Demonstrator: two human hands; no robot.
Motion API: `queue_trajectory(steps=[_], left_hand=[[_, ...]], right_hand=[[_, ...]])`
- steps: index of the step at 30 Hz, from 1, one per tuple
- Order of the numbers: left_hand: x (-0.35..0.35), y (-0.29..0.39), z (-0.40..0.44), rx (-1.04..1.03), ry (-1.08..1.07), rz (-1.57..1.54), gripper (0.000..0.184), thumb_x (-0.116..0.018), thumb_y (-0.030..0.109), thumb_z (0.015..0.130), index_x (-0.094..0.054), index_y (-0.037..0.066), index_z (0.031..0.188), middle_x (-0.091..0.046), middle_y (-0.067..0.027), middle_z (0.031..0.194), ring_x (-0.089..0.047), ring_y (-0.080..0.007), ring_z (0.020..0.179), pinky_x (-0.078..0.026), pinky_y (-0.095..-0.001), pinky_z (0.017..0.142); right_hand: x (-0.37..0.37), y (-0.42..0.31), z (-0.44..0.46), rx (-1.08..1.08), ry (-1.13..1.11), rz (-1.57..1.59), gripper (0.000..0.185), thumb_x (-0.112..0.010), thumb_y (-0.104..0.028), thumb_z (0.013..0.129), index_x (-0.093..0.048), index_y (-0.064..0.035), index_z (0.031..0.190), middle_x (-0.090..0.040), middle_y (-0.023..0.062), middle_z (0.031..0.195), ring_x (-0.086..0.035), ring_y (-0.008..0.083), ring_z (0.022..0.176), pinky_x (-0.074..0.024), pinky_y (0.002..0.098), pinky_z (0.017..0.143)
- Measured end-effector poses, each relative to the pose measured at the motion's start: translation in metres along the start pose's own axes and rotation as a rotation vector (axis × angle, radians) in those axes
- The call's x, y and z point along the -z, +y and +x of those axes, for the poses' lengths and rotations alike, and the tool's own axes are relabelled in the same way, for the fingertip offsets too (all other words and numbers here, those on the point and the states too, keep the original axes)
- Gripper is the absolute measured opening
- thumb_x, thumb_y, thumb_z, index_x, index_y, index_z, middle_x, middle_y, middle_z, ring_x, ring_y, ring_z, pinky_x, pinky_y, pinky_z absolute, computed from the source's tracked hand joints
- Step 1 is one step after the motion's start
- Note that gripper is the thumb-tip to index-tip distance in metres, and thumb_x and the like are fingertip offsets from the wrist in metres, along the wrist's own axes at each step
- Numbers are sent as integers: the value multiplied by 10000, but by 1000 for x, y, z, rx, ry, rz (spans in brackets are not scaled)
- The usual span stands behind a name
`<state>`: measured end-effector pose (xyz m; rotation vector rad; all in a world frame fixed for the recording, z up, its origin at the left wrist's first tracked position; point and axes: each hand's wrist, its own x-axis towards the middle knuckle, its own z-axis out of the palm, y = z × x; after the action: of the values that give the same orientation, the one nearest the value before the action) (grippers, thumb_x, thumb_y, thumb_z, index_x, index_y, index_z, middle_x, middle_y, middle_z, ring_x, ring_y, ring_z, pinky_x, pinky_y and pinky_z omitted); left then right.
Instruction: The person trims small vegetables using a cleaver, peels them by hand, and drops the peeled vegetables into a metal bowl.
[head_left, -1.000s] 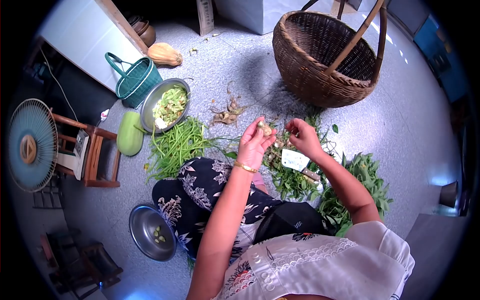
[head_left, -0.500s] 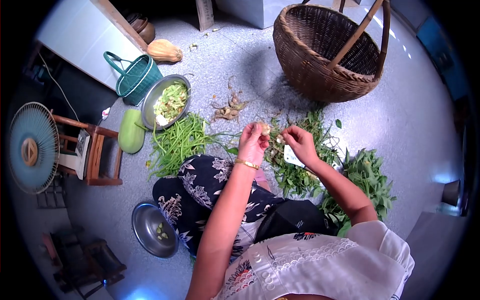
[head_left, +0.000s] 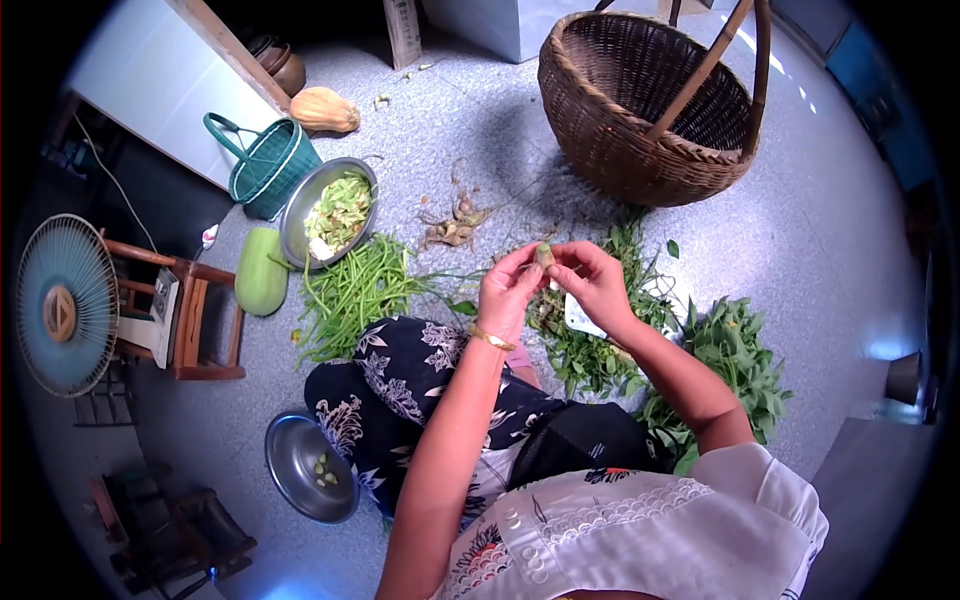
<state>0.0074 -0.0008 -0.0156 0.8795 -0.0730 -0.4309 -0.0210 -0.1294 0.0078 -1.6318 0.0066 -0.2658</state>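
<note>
My left hand [head_left: 508, 292] and my right hand [head_left: 596, 285] meet in front of my knees. Fingertips of both are pinched on a small greenish-brown bulb-like vegetable piece [head_left: 544, 256]; its exact kind is unclear. Under and beside my right hand lie leafy green stems [head_left: 590, 362] and a flat white object [head_left: 580, 316], partly covered. Beyond my hands, a small heap of brownish, bulb-like scraps [head_left: 455, 222] rests on the floor. A metal basin [head_left: 290, 478] by my leg holds several small green pieces.
A large wicker basket [head_left: 620, 150] stands at the far right. To the left are long green beans [head_left: 350, 290], a metal bowl [head_left: 292, 225] of cut vegetables, a green gourd [head_left: 262, 272], a teal basket [head_left: 262, 180], a pumpkin [head_left: 325, 110] and a fan [head_left: 62, 305]. Leafy greens [head_left: 735, 365] lie right.
My right hand has moved up and left to meet my left hand. Its fingers now touch the small piece, which shows a greener side. The view has shifted slightly.
</note>
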Motion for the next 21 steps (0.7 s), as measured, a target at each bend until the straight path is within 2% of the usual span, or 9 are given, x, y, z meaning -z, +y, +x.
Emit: queue_trajectory(steps=[1,3,7,9,17,19,21], left_hand=[[0,-1,1,-3,-1,-2,289,-529,70,799,-482,-20,1070,-556,-77,972,-543,-151,879,-451,-272,771],[1,-2,2,-60,-2,35,288,-548,19,774,-499,-18,1055,-562,-77,963,-546,-130,841,-456,-236,742],[-1,-3,1,-126,-2,85,283,-547,-29,757,-494,-23,1034,-559,-81,963,-541,-134,858,-445,-236,764],[-3,-3,1,-288,-32,156,251,-545,-51,751,-487,-29,994,-554,-85,967,-534,-137,875,-437,-239,779],[5,-7,2,-358,-47,218,241,-545,-87,731,-482,-25,955,-539,-128,1007,-526,-162,920,-423,-263,828],[5,-8,2,-363,-56,228,240,-542,-93,729,-484,-24,951,-537,-132,1010,-525,-166,926,-422,-267,832],[3,-7,1,-386,-76,234,234,-538,-102,726,-485,-23,940,-536,-137,1010,-523,-172,933,-424,-273,836]], right_hand=[[0,-2,1,119,66,-145,163,-616,-85,724,-562,12,844,-554,36,698,-520,89,581,-414,204,547],[0,-8,0,127,67,-171,143,-609,-78,732,-560,16,828,-545,35,723,-518,82,610,-417,199,557],[-6,-16,1,179,123,-202,72,-605,-21,719,-566,18,765,-534,47,736,-511,74,629,-414,192,547],[-10,-16,0,234,151,-193,67,-608,-4,708,-565,18,755,-533,52,732,-510,79,626,-413,193,542],[-14,-19,0,384,192,-280,101,-621,30,666,-540,21,726,-528,85,718,-518,130,618,-411,215,542],[-13,-19,0,447,195,-315,96,-607,28,669,-531,10,724,-519,94,691,-525,176,585,-421,244,524],[-11,-17,-1,436,190,-312,107,-611,30,664,-521,10,719,-516,90,699,-512,165,599,-412,240,537]])
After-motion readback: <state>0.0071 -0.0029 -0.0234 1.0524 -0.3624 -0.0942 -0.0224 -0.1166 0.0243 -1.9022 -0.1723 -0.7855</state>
